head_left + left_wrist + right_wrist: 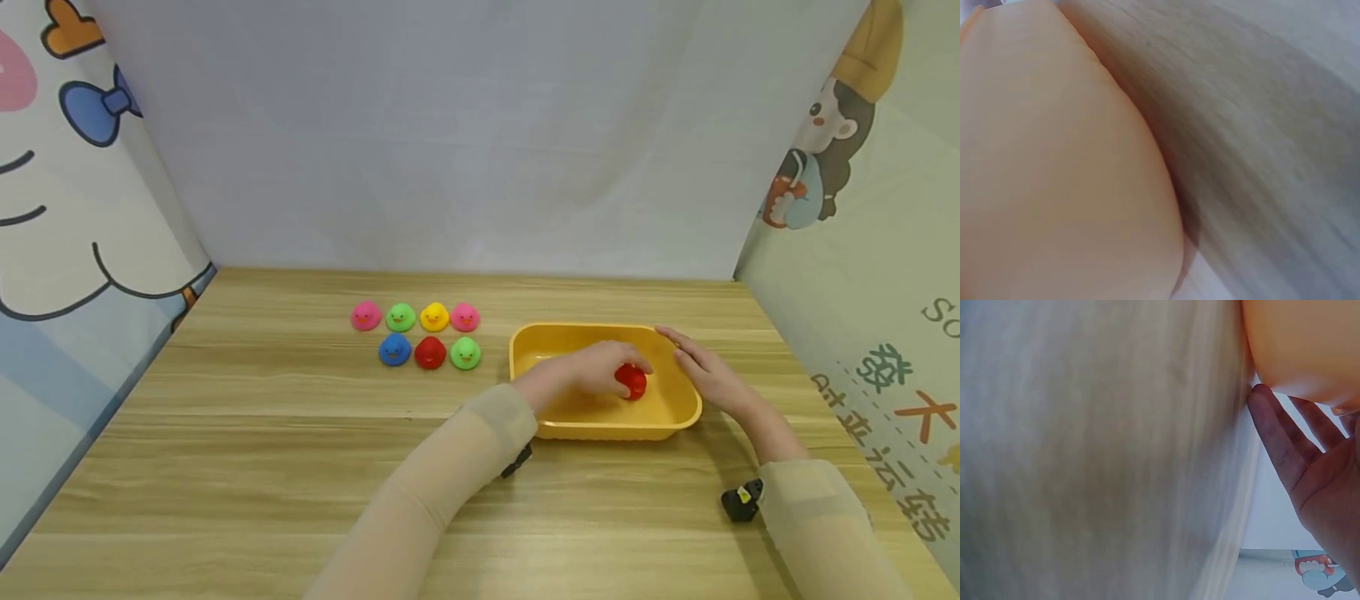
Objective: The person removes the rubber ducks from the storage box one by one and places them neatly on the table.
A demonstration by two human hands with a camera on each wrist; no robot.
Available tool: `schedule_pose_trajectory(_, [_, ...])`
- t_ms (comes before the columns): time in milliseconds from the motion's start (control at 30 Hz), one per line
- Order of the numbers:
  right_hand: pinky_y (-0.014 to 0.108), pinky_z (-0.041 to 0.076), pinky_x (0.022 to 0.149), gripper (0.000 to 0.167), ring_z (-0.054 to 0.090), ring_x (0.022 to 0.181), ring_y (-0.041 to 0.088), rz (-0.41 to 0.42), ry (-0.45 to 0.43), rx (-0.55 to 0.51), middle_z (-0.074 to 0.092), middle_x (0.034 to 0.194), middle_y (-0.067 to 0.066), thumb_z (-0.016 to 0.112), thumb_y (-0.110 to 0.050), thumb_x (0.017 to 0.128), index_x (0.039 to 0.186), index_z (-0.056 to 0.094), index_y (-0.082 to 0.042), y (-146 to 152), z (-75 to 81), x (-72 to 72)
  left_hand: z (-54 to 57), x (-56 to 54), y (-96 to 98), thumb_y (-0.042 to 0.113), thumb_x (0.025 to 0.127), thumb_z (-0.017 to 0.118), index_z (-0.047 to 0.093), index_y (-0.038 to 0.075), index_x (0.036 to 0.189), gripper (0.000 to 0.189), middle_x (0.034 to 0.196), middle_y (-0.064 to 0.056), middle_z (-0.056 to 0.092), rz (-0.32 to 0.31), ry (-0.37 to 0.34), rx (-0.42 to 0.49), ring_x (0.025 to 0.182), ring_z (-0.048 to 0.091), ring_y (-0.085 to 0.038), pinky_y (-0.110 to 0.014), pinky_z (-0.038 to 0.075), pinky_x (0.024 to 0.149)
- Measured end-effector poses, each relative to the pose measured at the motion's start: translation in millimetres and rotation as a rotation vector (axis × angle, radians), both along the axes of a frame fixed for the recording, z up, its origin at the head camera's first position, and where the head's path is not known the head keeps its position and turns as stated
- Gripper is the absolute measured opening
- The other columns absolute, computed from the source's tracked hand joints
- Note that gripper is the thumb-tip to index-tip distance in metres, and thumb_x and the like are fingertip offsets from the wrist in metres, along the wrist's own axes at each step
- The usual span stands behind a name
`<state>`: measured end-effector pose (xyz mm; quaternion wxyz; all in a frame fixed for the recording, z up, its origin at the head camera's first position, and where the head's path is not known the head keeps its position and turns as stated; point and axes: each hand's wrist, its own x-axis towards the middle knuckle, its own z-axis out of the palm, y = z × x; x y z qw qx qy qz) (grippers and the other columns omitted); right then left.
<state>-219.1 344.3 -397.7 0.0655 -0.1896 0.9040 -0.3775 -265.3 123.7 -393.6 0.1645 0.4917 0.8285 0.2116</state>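
Observation:
My left hand [598, 367] reaches into a yellow plastic basin [600, 432], with thumb and fingers around a red toy duck [634, 382]. The fingers cover part of the duck. At the basin's right end, my right hand [708, 379] rests against the outer wall with its fingers extended along the rim. The right wrist view shows that hand [1325, 478] with fingertips at the orange-looking basin wall [1310, 350]. In the left wrist view the basin wall [1066, 156] fills the left side and hides the hand.
Left of the basin, two rows of small toy ducks sit on the wooden table [262, 450]: pink, green, yellow and pink behind, then a blue duck [394, 350], a red duck [431, 353] and a green duck [466, 353]. A pale cloth [450, 150] hangs behind.

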Motion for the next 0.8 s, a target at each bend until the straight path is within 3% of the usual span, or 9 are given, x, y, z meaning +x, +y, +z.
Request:
schedule_pose_trajectory(200, [0.064,0.023,0.103,0.046,0.024,0.135,0.048,-0.005,-0.001,0.021,0.024,0.151,0.026,0.033,-0.016,0.104,0.148,0.027,-0.005,0,0.5,-0.4,-0.1,0.4,-4.8,0.012,0.09,0.064,0.062,0.011,0.123,0.034,0.123,-0.001,0.06,-0.01,-0.011,0.011,0.106,0.051,-0.009,-0.009,0.035,0.092])
schedule_pose_trajectory(800, [0.065,0.023,0.103,0.047,0.022,0.135,0.05,-0.007,-0.019,0.004,0.021,0.152,0.026,0.032,-0.015,0.104,0.149,0.023,-0.004,3,-0.5,-0.6,5.7,5.9,-14.8,0.014,0.09,0.064,0.065,0.011,0.119,0.029,0.119,0.0,0.063,-0.035,0.071,-0.009,0.105,0.053,-0.01,-0.011,0.037,0.095])
